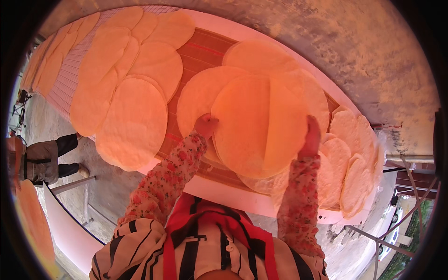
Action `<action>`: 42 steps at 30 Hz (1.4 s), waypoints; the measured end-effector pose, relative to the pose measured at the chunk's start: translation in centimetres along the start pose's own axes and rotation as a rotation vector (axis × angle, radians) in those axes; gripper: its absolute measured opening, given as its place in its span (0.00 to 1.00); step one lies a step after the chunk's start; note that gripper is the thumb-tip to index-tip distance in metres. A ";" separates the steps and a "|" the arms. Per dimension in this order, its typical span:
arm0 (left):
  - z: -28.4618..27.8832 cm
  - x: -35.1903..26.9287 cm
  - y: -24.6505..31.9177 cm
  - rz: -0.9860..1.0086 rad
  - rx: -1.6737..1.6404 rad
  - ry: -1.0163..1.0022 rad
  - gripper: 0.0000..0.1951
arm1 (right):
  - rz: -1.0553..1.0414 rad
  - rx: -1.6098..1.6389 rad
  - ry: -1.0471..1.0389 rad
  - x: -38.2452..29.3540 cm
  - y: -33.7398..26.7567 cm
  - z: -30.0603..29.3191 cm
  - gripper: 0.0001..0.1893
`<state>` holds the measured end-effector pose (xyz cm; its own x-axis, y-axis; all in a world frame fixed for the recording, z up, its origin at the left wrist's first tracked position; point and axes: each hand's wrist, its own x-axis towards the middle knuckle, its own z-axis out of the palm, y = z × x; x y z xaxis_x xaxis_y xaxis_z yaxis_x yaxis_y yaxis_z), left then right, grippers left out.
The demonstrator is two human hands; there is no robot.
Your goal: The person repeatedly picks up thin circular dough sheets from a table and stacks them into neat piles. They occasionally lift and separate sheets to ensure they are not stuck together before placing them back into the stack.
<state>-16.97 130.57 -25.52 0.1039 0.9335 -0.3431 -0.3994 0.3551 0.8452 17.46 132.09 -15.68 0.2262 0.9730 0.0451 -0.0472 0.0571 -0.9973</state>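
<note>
Large thin round flatbread sheets lie before me, overlapping one another. My left hand (206, 125) pinches the left edge of the front flatbread sheet (241, 129), its thumb on top. At the opposite edge, my right hand (310, 137) is seen edge-on and holds the rim, its fingers partly hidden. A straight vertical crease or overlap line runs down the sheet, right of its middle. Behind it lie a left flatbread sheet (194, 94) and a far flatbread sheet (257, 56). Both my forearms wear floral sleeves.
More flatbread sheets (134, 122) overlap on the table's left. Smaller, rougher flatbreads (355, 185) crowd the right end. A brown slatted mat (203, 49) covers part of the pale table (224, 197). Another person (45, 161) stands at far left; metal frame bars (378, 238) rise at lower right.
</note>
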 end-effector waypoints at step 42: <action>3.1 -2.9 2.6 0.133 0.456 0.220 0.07 | 0.221 -0.106 -0.005 -2.5 -6.1 8.8 0.06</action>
<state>-15.52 128.98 -21.04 -0.1337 0.9570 -0.2575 0.0463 0.2656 0.9630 8.59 131.25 -9.16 0.2164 0.9605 -0.1749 0.0071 -0.1807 -0.9835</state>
